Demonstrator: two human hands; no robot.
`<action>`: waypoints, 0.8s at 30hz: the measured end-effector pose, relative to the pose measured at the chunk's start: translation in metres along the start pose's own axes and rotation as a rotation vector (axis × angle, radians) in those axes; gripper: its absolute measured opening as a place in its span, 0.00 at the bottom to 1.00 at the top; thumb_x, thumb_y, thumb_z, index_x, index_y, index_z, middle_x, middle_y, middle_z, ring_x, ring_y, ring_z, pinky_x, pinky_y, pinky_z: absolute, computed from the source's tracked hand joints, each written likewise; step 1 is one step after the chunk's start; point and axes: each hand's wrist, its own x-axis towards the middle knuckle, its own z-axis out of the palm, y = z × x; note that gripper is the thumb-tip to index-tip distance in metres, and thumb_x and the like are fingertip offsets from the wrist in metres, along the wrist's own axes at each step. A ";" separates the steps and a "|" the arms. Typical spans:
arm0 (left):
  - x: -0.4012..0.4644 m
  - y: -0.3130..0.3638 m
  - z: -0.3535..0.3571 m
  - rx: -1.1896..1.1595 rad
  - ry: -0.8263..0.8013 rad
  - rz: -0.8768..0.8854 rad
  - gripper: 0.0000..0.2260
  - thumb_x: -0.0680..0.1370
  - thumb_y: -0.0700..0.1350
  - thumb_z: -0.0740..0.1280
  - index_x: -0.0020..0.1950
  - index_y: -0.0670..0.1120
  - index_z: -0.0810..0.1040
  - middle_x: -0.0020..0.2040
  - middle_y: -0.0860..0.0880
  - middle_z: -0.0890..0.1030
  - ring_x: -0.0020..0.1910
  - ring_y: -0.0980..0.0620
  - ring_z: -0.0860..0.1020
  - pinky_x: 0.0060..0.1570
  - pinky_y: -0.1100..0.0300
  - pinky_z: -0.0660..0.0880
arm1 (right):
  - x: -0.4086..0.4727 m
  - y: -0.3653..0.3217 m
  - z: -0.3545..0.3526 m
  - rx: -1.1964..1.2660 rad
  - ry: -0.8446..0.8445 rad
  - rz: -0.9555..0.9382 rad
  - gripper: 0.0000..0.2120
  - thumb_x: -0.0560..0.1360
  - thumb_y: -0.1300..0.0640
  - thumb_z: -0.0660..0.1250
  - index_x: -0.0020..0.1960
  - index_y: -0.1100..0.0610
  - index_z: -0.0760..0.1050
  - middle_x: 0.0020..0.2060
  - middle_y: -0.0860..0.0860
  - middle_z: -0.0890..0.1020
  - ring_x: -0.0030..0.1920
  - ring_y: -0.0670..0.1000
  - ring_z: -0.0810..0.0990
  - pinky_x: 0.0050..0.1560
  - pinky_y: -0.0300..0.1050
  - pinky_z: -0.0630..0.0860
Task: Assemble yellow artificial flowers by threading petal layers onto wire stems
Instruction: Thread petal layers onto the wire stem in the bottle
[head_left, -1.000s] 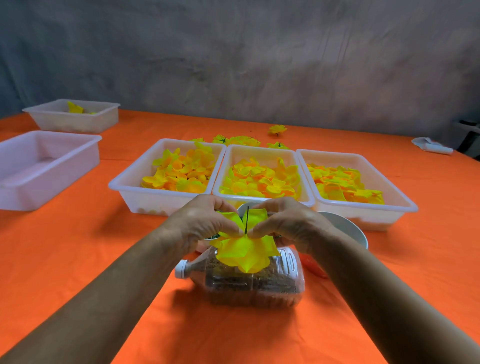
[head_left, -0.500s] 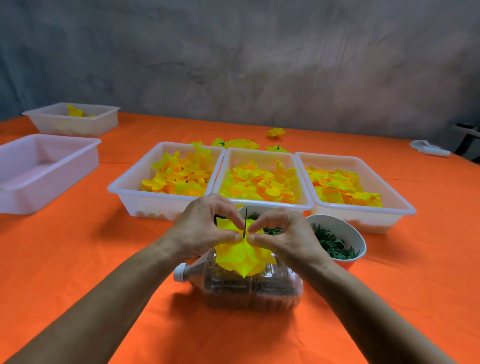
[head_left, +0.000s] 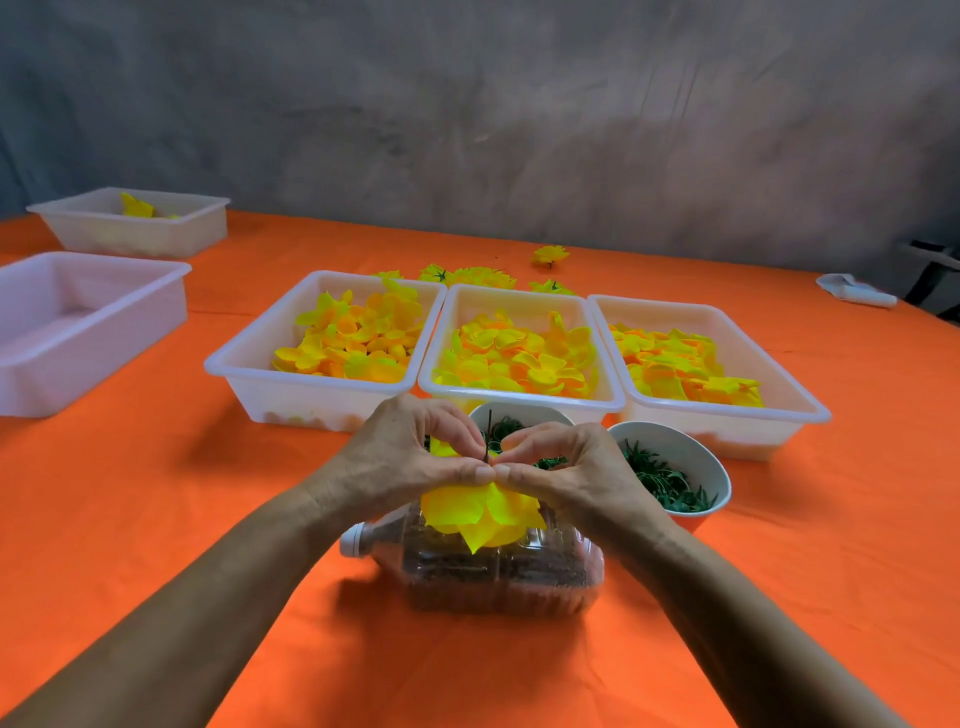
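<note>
A thin dark wire stem (head_left: 488, 435) stands upright out of a clear plastic bottle (head_left: 498, 569) that lies on its side, filled with brown material. Yellow petal layers (head_left: 480, 512) sit on the stem just above the bottle. My left hand (head_left: 405, 457) and my right hand (head_left: 566, 470) meet at the stem, thumbs and forefingers pinching the top petal layer on either side of the wire. My fingers hide the middle of the petals.
Three white trays of yellow petals stand in a row behind: left (head_left: 244, 371), middle (head_left: 519, 400), right (head_left: 727, 413). Two bowls of green parts (head_left: 696, 457) (head_left: 511, 410) sit behind my hands. Two more trays (head_left: 31, 364) (head_left: 171, 234) are far left. Finished flowers (head_left: 480, 276) lie beyond.
Both hands have pushed the petal layer down the wire, so the petals now sit closer to the bottle. The view has tilted down a little.
</note>
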 end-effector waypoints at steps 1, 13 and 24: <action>0.000 -0.001 0.000 -0.022 -0.004 0.000 0.08 0.63 0.49 0.77 0.37 0.46 0.85 0.41 0.52 0.82 0.45 0.54 0.81 0.52 0.54 0.77 | 0.000 0.000 0.000 -0.009 -0.002 0.005 0.01 0.68 0.56 0.75 0.40 0.53 0.84 0.44 0.46 0.82 0.48 0.39 0.79 0.52 0.40 0.76; -0.007 -0.014 0.011 -0.155 0.104 0.039 0.09 0.62 0.48 0.76 0.36 0.44 0.85 0.39 0.51 0.83 0.42 0.56 0.81 0.45 0.66 0.75 | -0.003 -0.001 0.003 0.074 0.012 0.030 0.03 0.70 0.60 0.74 0.38 0.53 0.84 0.39 0.46 0.84 0.41 0.41 0.82 0.41 0.36 0.77; 0.003 -0.006 0.001 -0.082 -0.002 0.042 0.06 0.62 0.47 0.77 0.32 0.47 0.83 0.40 0.47 0.83 0.44 0.51 0.81 0.50 0.55 0.76 | 0.073 0.044 -0.128 -0.451 0.551 0.236 0.12 0.72 0.59 0.70 0.55 0.60 0.81 0.53 0.58 0.83 0.53 0.56 0.81 0.56 0.48 0.75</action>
